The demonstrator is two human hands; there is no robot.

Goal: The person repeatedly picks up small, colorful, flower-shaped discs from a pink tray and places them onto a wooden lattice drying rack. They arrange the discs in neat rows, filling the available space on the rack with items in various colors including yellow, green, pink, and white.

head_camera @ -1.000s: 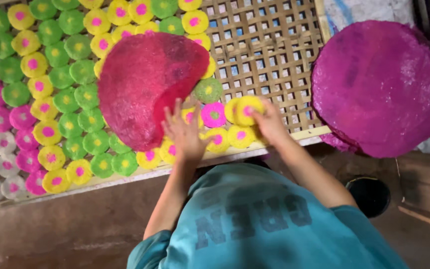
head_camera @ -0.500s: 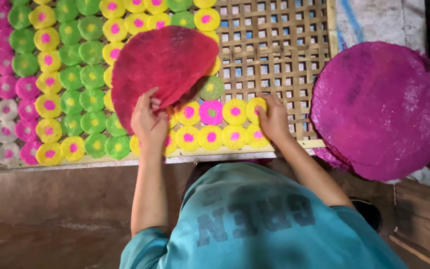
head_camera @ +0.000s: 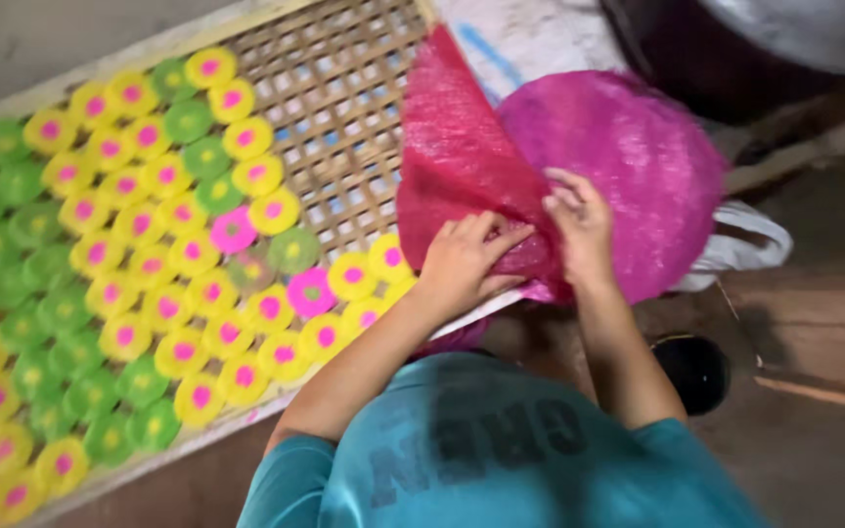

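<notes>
Nearest, a teal shirt (head_camera: 501,460), both arms reaching forward. Left hand (head_camera: 462,262) and right hand (head_camera: 581,227) close together, pinching the lower edge of a red mesh sheet (head_camera: 452,156) folded up over a pink mesh disc (head_camera: 628,166). Beyond and leftward, a bamboo lattice tray (head_camera: 344,108) covered in yellow, green and pink round cakes (head_camera: 139,244).

Head-worn camera looks steeply down, close over the woven drying rack (head_camera: 344,127) (the only view), with the rack tilted to its left.
</notes>
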